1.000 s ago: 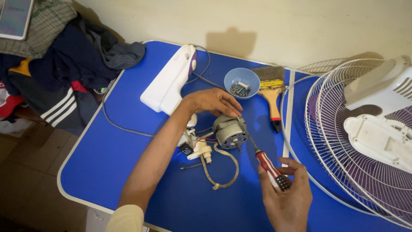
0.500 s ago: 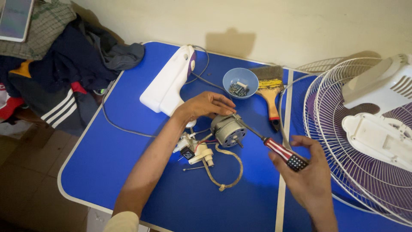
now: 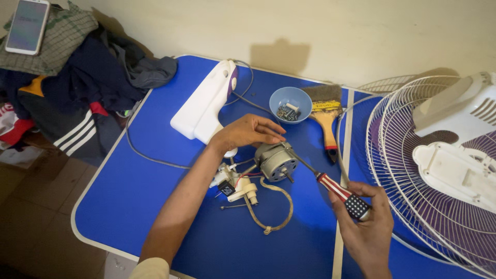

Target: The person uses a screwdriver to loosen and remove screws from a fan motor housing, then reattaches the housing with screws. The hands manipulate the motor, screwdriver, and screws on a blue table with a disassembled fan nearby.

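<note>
A blue desk (image 3: 155,206) fills the view, with a white fan grille (image 3: 413,170) at three o'clock and a heap of clothes (image 3: 67,88) at ten o'clock, a phone (image 3: 27,26) lying on top. A white housing (image 3: 204,103) lies toward twelve o'clock. At the centre sits the small grey motor (image 3: 276,161); the left hand (image 3: 248,132) rests curled on its top, steadying it. The right hand (image 3: 364,227), at five o'clock, is closed around a striped-handled screwdriver (image 3: 338,192), its tip meeting the motor. A paintbrush (image 3: 325,116) and a blue bowl (image 3: 291,103) of screws lie at one o'clock.
</note>
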